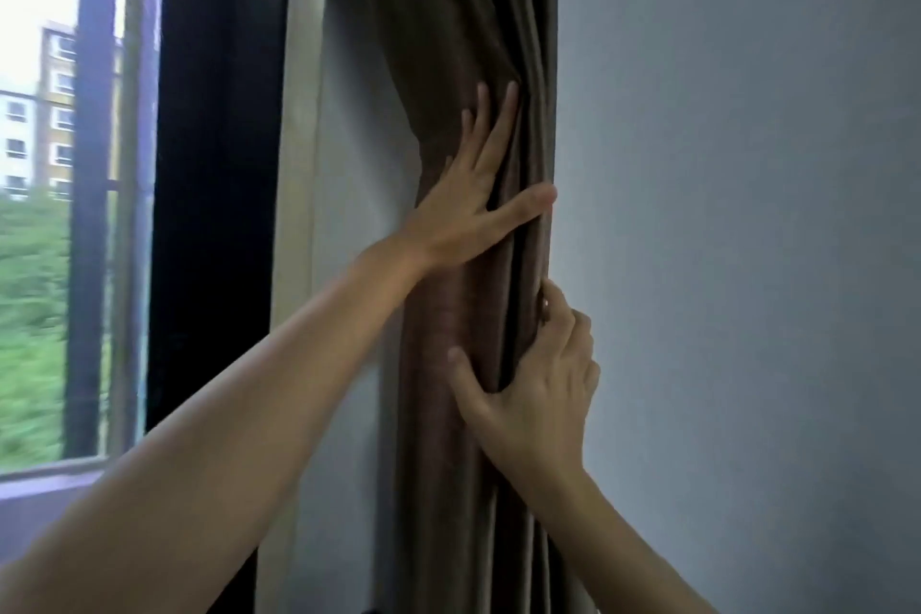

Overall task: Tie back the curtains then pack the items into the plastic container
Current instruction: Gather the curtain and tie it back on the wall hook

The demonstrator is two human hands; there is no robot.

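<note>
**Gathering the curtain, tie not yet on**

The brown curtain [448, 40] hangs bunched into a narrow column against the wall [747, 214], right of the window [45, 224]. The left hand [471, 199] presses flat on the folds, fingers straight and thumb spread to the bundle's right edge. Below it, the right hand [540, 384] grips that edge, fingers curled behind and thumb in front. This looks like the gathering step. No tie-back or container is in view, so next a band must be found and looped round the bundle.

Daylight from overexposed window [40, 165], dim room, soft blur, edges slightly bent
</note>
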